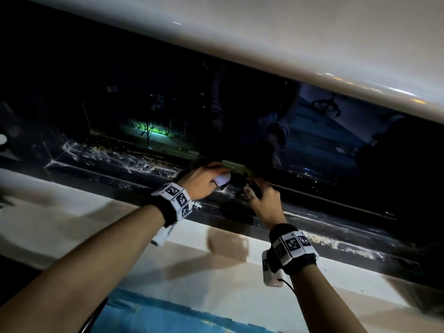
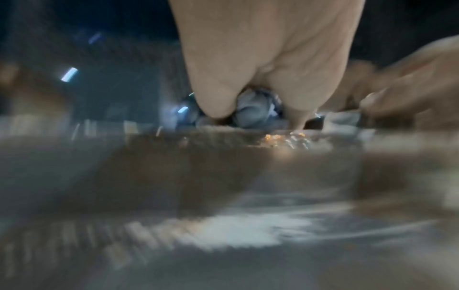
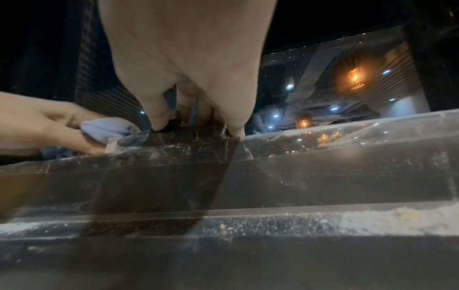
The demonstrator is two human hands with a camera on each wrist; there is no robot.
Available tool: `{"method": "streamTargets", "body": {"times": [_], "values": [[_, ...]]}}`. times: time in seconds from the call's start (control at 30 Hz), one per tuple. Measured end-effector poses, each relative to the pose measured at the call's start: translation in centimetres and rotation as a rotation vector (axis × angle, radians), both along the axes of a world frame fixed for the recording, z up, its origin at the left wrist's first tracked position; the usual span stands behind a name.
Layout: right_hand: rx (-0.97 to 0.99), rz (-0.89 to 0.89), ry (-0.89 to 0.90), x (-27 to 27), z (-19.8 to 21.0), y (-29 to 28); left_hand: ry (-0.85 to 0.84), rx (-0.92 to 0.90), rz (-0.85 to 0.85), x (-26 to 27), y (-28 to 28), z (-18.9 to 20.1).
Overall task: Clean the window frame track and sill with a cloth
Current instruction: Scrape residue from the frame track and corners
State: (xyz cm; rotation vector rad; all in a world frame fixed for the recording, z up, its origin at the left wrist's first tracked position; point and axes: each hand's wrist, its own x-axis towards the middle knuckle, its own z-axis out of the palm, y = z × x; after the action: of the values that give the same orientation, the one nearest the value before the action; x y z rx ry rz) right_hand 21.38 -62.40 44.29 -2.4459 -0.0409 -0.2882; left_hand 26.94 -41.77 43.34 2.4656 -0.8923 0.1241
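Note:
My left hand (image 1: 204, 181) grips a bunched pale blue cloth (image 1: 222, 180) and holds it down in the dark window track (image 1: 115, 162). In the left wrist view the cloth (image 2: 255, 111) shows between curled fingers, and the picture is blurred. Just to its right, my right hand (image 1: 262, 200) has thumb and fingers curled round a small dark object (image 1: 255, 189); I cannot tell what it is. In the right wrist view these fingertips (image 3: 159, 121) bear on the top edge of the dark rail (image 3: 323, 176), with the cloth (image 3: 109, 127) at the left. The pale sill (image 1: 72, 224) runs below the track.
White dust and crumbs (image 1: 336, 243) lie along the track on both sides of my hands, with cobweb-like streaks (image 1: 72, 150) at the left. Dark window glass (image 1: 312, 131) with reflections stands behind. A white frame bar (image 1: 288, 44) crosses above. A blue surface (image 1: 168, 316) lies below the sill.

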Motion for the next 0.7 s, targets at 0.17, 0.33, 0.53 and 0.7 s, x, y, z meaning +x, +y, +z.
{"method": "streamTargets", "body": {"times": [0.17,0.33,0.53,0.7], "values": [[-0.008,-0.006,0.001,0.0,0.0,0.1,0.160,-0.110,-0.009,-1.1,1.8,0.7],[0.008,-0.018,0.027,-0.2,0.0,0.1,0.300,-0.054,-0.066,-1.2,4.2,2.8],[0.002,-0.012,0.019,-0.2,0.0,0.1,0.217,0.009,0.019,-0.1,-0.3,2.3],[-0.007,0.001,-0.009,0.1,-0.6,-0.3,0.072,-0.028,0.094,-1.2,1.1,0.5]]}}
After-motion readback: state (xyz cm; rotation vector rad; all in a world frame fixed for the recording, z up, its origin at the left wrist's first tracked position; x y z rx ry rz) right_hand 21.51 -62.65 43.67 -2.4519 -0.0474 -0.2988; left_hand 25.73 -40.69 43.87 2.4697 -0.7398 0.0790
